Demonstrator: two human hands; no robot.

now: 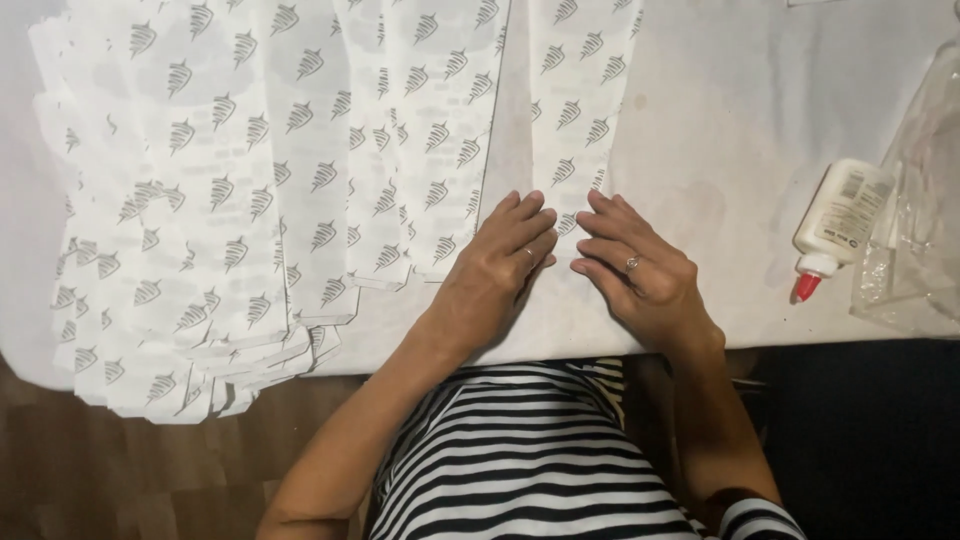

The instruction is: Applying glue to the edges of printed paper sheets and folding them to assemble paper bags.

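One paper strip (572,120) is pressed flat near the table (700,130) edge by the left hand (497,272) and right hand (630,268), side by side with fingers spread (gripping nothing), many printed sheets (230,200) lying overlapped at left, seemingly finished, bare room rightward up to the glue bottle (838,222).

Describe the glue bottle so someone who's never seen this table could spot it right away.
Start at the white table and look to its right side, past the right hand. The glue bottle lies on its side beside crumpled clear plastic. It is the only white bottle with a red tip.
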